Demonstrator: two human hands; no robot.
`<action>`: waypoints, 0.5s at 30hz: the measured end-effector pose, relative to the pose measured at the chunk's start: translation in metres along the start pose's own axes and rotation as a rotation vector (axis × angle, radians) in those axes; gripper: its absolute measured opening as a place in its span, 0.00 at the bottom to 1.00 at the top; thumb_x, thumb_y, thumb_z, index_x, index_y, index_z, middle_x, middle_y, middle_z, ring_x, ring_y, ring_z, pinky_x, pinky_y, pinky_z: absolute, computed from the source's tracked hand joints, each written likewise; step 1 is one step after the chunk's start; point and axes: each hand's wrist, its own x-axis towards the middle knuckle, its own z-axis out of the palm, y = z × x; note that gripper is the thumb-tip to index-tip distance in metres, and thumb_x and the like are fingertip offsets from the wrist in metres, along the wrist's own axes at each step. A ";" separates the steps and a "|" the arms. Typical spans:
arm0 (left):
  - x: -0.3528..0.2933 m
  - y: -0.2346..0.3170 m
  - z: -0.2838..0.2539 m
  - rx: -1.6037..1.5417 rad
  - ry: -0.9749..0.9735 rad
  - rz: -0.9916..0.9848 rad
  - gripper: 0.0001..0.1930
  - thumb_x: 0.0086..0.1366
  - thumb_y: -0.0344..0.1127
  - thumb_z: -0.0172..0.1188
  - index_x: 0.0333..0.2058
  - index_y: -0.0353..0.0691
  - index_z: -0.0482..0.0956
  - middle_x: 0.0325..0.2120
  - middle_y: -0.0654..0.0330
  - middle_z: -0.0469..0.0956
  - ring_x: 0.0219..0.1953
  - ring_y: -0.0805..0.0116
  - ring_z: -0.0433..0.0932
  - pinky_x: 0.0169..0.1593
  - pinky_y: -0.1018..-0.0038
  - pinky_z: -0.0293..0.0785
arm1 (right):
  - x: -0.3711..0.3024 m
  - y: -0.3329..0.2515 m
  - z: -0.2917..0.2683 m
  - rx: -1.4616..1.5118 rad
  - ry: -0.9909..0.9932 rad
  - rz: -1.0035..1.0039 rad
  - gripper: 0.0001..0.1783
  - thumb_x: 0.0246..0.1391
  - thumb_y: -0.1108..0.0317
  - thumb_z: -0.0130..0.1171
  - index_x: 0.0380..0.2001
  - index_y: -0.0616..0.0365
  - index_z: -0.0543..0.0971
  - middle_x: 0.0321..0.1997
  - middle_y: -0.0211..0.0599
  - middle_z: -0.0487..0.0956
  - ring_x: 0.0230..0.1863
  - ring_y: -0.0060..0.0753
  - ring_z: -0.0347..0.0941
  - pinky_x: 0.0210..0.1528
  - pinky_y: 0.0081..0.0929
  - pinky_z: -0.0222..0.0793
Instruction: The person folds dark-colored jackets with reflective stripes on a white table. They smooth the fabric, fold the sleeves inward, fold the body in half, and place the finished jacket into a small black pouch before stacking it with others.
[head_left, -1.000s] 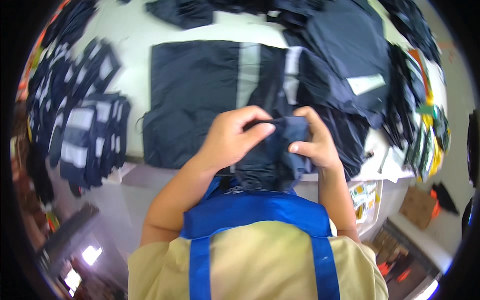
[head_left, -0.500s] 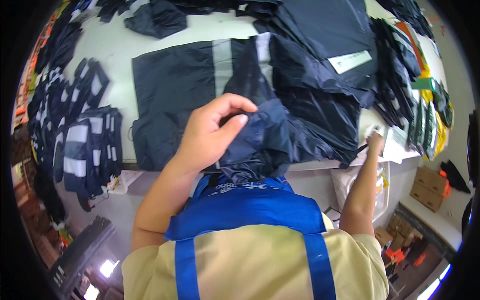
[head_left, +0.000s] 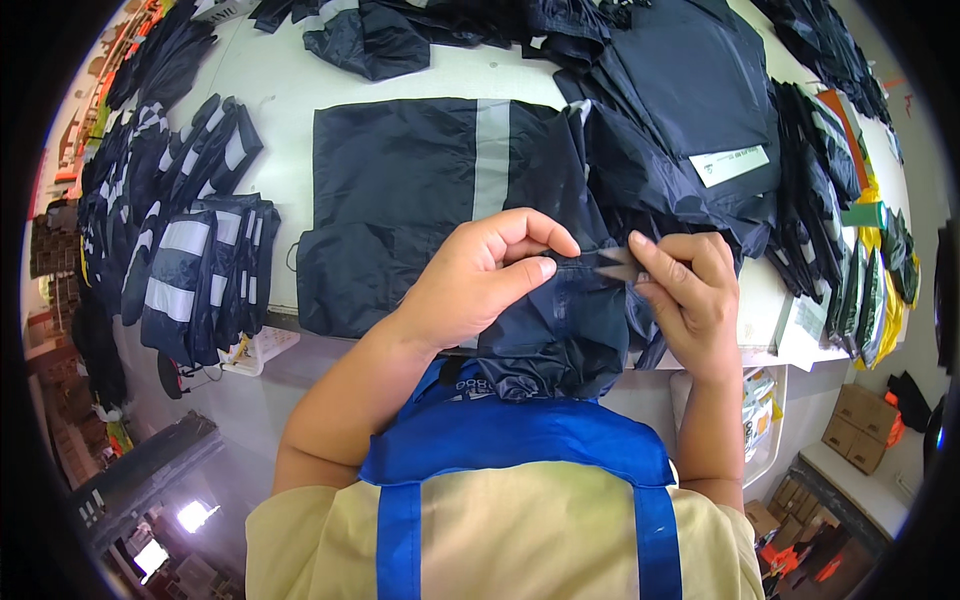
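A dark navy garment [head_left: 395, 165] of thin, shiny fabric with a light grey stripe lies spread before me, its near part bunched at the table's front edge. My left hand [head_left: 480, 270] is closed in a pinch at a fold of this fabric. In my right hand [head_left: 695, 300] is a pair of thread snips [head_left: 612, 264], blades parted and pointing left at the pinched spot. The handle is mostly hidden by my fingers. Whether a thread lies between the blades is too small to tell.
Folded dark garments with grey stripes [head_left: 185, 275] are stacked at the left. A dark garment pile [head_left: 690, 80] with a white label card [head_left: 728, 165] lies at the far right, beside packed bundles [head_left: 880, 280]. Papers [head_left: 802, 325] rest near the right edge of the white table [head_left: 270, 90].
My right hand has come from the table's right side to the garment, bringing the snips up to my left fingers. My left hand keeps its pinch. The whole view has shifted slightly.
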 end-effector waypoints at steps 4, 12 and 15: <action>-0.005 0.001 -0.002 -0.005 0.010 0.003 0.10 0.63 0.22 0.52 0.43 0.33 0.75 0.39 0.63 0.77 0.41 0.81 0.73 0.47 0.84 0.68 | 0.002 -0.009 0.002 -0.001 -0.024 -0.028 0.25 0.33 0.74 0.69 0.42 0.49 0.83 0.31 0.27 0.75 0.32 0.33 0.68 0.36 0.29 0.61; -0.009 -0.001 0.001 0.060 -0.008 0.034 0.10 0.63 0.21 0.51 0.43 0.32 0.75 0.39 0.63 0.77 0.42 0.80 0.74 0.47 0.83 0.68 | 0.004 -0.018 0.005 0.017 -0.026 -0.026 0.24 0.32 0.73 0.69 0.40 0.50 0.83 0.30 0.27 0.76 0.31 0.32 0.68 0.34 0.29 0.62; -0.008 0.000 0.002 0.089 -0.001 0.033 0.10 0.63 0.21 0.51 0.43 0.32 0.75 0.39 0.62 0.77 0.42 0.80 0.74 0.48 0.83 0.68 | 0.003 -0.018 0.005 0.013 -0.013 -0.039 0.24 0.31 0.74 0.68 0.40 0.50 0.83 0.30 0.27 0.76 0.30 0.32 0.68 0.34 0.29 0.62</action>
